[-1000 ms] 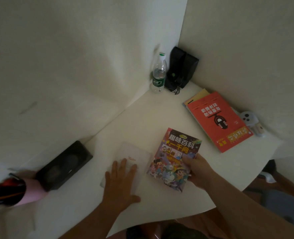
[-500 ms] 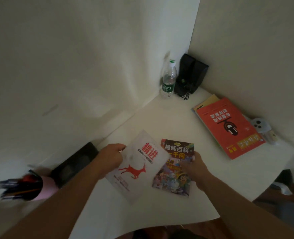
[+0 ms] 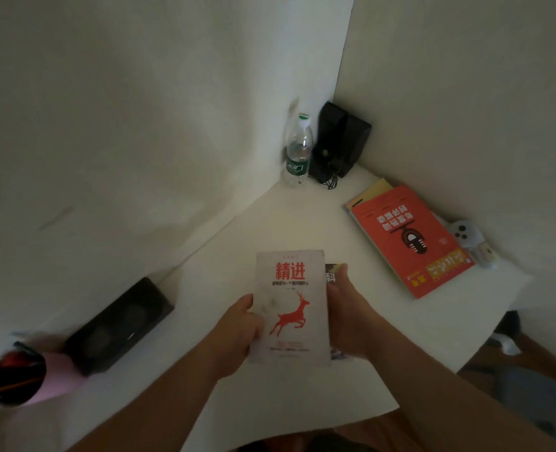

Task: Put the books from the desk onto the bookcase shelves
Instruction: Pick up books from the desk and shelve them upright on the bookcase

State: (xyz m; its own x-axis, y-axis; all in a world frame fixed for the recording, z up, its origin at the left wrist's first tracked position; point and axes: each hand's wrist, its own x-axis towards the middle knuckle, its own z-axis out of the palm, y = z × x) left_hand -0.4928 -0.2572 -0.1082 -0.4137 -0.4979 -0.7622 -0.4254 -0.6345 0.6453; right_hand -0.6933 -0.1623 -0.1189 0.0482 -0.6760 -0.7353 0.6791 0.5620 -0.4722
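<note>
At lower centre, a white book (image 3: 291,305) is gripped by the left hand (image 3: 242,324) and stacked over a comic book (image 3: 332,275) held by the right hand (image 3: 345,308). Gathering seems underway; the red book (image 3: 410,239) at right likely comes next.

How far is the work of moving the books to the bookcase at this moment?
Done: no bookcase is in view, so no shelved book can be confirmed. In hand: the left hand grips the white deer book, laid over the colourful book that the right hand holds. Left: the red book lies on the desk, on top of a yellowish book.
</note>
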